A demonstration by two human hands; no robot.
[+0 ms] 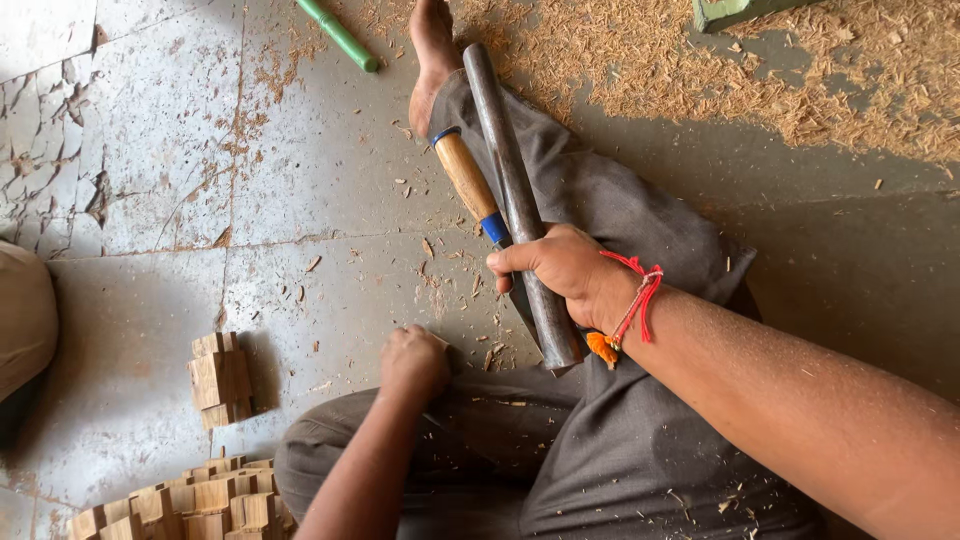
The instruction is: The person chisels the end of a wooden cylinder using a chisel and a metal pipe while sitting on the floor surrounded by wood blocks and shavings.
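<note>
Steel bar [515, 200] and a wooden-handled chisel [470, 185] lie along a grey-trousered leg at centre frame, the right hand [560, 272] with its fingers clamped around both. Left hand [413, 360], fingers curled together, presses the concrete floor [150, 300] near stacked wooden blocks [220, 380].

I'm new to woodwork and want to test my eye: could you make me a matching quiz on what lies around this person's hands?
Things:
1. metal rod
2. green stick
3. small wooden blocks
4. wood shavings

Places:
A. heaped on the floor, top right
B. stacked on the floor, lower left
C. gripped by the right hand
D. lying at the top edge

Pairs: 1-C, 2-D, 3-B, 4-A
</note>
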